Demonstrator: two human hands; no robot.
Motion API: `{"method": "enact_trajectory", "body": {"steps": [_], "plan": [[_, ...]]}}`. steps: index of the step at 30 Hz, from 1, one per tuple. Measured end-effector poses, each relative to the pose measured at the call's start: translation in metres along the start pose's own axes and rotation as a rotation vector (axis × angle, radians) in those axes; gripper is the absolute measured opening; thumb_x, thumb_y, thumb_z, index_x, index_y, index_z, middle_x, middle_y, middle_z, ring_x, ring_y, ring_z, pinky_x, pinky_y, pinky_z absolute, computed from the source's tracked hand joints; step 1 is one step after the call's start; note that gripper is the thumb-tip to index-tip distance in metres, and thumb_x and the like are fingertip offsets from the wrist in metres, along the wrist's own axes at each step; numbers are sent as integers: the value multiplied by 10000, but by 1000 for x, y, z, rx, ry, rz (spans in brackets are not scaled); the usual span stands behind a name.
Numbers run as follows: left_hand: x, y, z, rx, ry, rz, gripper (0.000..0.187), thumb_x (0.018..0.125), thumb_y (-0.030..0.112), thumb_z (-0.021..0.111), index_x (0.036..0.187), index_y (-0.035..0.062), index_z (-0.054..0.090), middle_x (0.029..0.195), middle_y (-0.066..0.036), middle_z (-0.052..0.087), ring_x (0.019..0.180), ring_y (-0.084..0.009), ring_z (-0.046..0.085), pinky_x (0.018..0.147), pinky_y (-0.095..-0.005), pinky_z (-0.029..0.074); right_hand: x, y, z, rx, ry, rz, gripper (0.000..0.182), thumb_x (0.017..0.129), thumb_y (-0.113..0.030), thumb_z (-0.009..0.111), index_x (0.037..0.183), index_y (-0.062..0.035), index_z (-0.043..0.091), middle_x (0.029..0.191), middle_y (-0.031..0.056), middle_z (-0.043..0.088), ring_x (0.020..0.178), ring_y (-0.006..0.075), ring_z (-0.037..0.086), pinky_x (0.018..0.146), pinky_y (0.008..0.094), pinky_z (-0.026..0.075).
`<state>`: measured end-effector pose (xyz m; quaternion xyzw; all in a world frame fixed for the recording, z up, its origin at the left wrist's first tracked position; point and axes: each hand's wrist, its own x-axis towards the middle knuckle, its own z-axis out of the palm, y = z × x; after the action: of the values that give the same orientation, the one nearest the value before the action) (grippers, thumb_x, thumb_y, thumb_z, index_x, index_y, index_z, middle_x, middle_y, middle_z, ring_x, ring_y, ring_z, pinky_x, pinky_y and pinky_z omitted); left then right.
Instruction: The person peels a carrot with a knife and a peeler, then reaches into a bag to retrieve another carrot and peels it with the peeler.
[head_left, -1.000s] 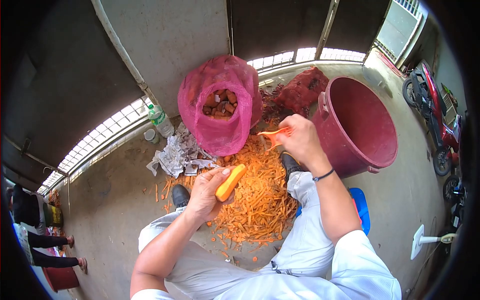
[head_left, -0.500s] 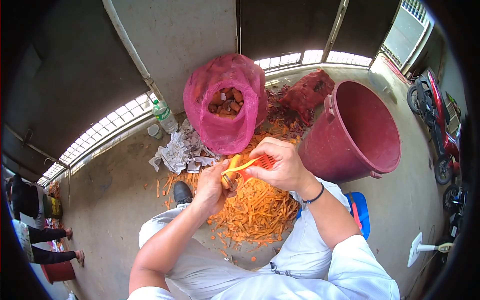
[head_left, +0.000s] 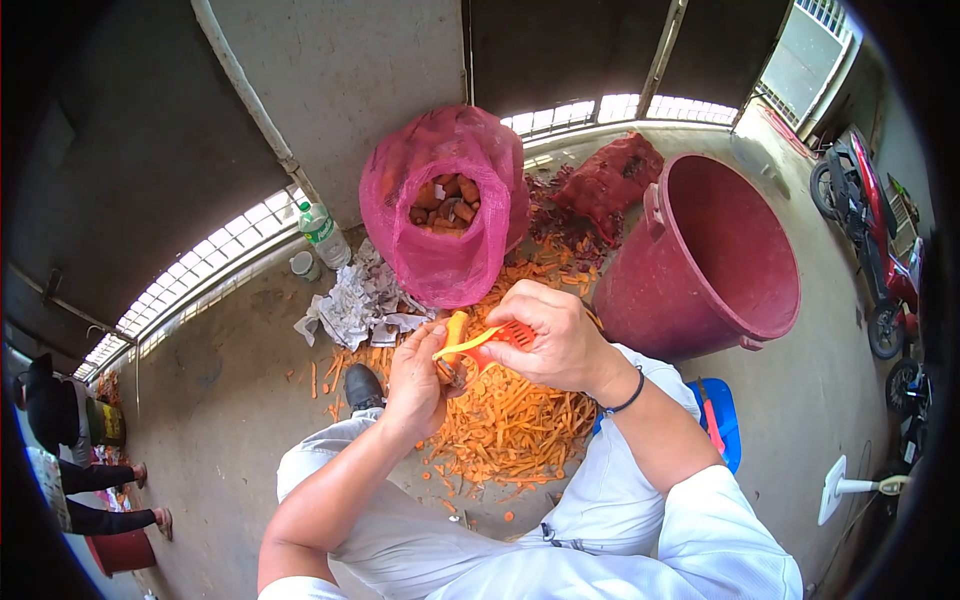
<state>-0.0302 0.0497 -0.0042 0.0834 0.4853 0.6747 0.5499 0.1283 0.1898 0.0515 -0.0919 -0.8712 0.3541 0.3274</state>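
My left hand (head_left: pixel 414 378) is closed around a carrot (head_left: pixel 456 332), which is bright orange at its upper end and darker near my palm. Between the fingers of my right hand (head_left: pixel 556 335) is an orange-red peeler (head_left: pixel 516 334), and a strip of peel lies along it toward the carrot. Below both hands a heap of orange carrot peelings (head_left: pixel 520 430) covers the floor between my legs. Just beyond them stands a pink mesh sack (head_left: pixel 450 265), its mouth open on several unpeeled carrots (head_left: pixel 446 204).
A large maroon bin (head_left: pixel 640 285) stands to the right, near a red mesh sack (head_left: pixel 612 185). Crumpled paper (head_left: pixel 360 300), a plastic bottle (head_left: pixel 322 235) and a cup (head_left: pixel 304 265) sit left of the pink sack. Another person's legs (head_left: pixel 105 495) show at far left; motorcycles (head_left: pixel 870 220) stand at right.
The peeler and my right hand have shifted slightly along the carrot. The carrot now points more upright in my left hand. The whole view has moved a little.
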Motion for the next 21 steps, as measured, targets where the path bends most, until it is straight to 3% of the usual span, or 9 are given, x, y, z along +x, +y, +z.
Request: {"method": "enact_trajectory", "body": {"steps": [4, 8, 11, 13, 16, 17, 20, 21], "plan": [[-4, -3, -2, 9, -63, 13, 243, 1084, 246, 559, 1250, 74, 595, 885, -13, 653, 590, -95, 561, 470, -251, 437, 1, 13, -6, -26, 59, -56, 283, 734, -96, 891, 933, -2, 713, 870, 122, 669, 763, 258, 683, 684, 343, 551], [-20, 6, 9, 83, -119, -34, 261, 1080, 242, 548, 1225, 29, 591, 845, -51, 624, 554, -120, 505, 474, -274, 356, 1, 61, -33, -439, 154, 102, 185, 764, -75, 800, 905, 1, 709, 878, 158, 658, 780, 331, 687, 686, 388, 560], [-25, 16, 13, 61, -214, -167, 292, 1075, 285, 565, 1211, 30, 601, 847, -52, 600, 544, -115, 452, 485, -278, 347, 1, 70, -46, -442, 206, 227, 149, 803, -114, 772, 896, -18, 706, 888, 147, 673, 796, 350, 689, 724, 415, 574], [-14, 15, 4, -72, -178, -249, 314, 1067, 325, 573, 1210, 50, 621, 846, -43, 583, 536, -108, 411, 494, -270, 335, 1, 56, -44, -323, 300, 225, 182, 775, -99, 808, 908, -16, 716, 878, 140, 682, 782, 305, 704, 708, 381, 572], [-4, 10, -1, -94, -82, -219, 327, 1064, 353, 569, 1210, 67, 631, 830, -34, 569, 533, -101, 378, 495, -270, 326, 0, 31, -30, -70, 158, 190, 228, 751, -99, 849, 926, -15, 729, 871, 127, 692, 773, 248, 715, 692, 344, 566], [-3, 9, -2, -124, -87, -229, 292, 1062, 326, 572, 1199, 76, 638, 826, -17, 594, 557, -97, 439, 496, -264, 327, -1, 26, -23, -35, 116, 106, 246, 752, -74, 877, 929, 3, 723, 856, 93, 677, 734, 175, 681, 664, 295, 543], [1, 4, -7, -89, -49, -202, 278, 1057, 304, 582, 1195, 72, 651, 847, 1, 640, 609, -95, 534, 509, -249, 381, -1, 5, -8, -17, 19, -15, 281, 740, -107, 901, 920, 3, 716, 861, 107, 680, 768, 229, 694, 676, 322, 543], [3, 4, -3, -16, -18, -168, 258, 1051, 282, 592, 1187, 77, 669, 878, 7, 678, 656, -96, 601, 532, -249, 446, -1, 2, -3, -15, 22, -13, 281, 740, -107, 901, 920, 3, 716, 861, 107, 680, 768, 229, 694, 676, 322, 543]]}}
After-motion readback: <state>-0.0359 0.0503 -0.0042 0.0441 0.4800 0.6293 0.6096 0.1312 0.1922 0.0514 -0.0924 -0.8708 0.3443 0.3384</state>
